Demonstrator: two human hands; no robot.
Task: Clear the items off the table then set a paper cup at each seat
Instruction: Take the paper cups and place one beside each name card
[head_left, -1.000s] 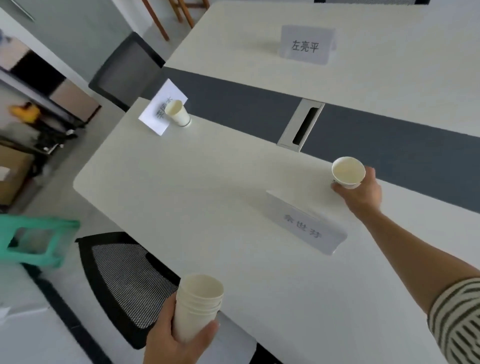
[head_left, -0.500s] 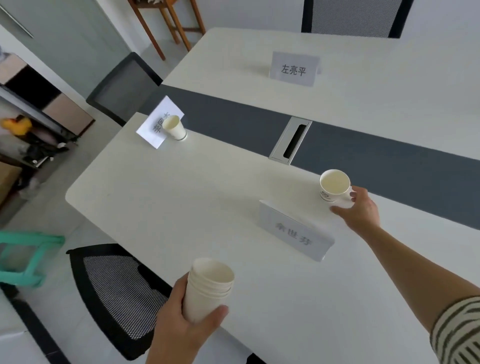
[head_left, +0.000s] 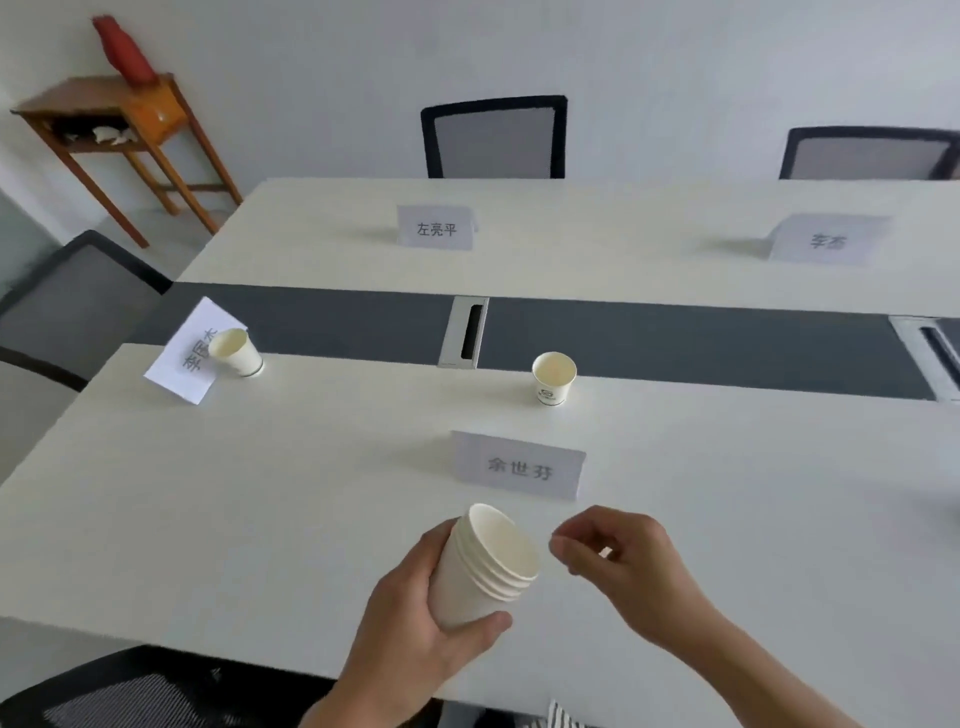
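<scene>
My left hand (head_left: 415, 631) grips a stack of white paper cups (head_left: 485, 564), tilted to the right, low in the middle of the view. My right hand (head_left: 621, 564) hovers just right of the stack's rim, fingers pinched together and holding nothing. One paper cup (head_left: 554, 378) stands upright on the white table (head_left: 260, 493) behind the near name card (head_left: 518, 465). Another paper cup (head_left: 236, 353) stands at the left end, against a name card (head_left: 193, 349) that leans back.
Two more name cards (head_left: 435, 227) (head_left: 826, 240) stand on the far side. A grey strip with cable slots (head_left: 464, 332) runs down the middle. Mesh chairs (head_left: 494, 137) stand around the table; a wooden side table (head_left: 111, 122) is at the back left.
My right hand let go of the cup behind the near name card and drew back to the stack in my left hand. The view rose toward the far side.
</scene>
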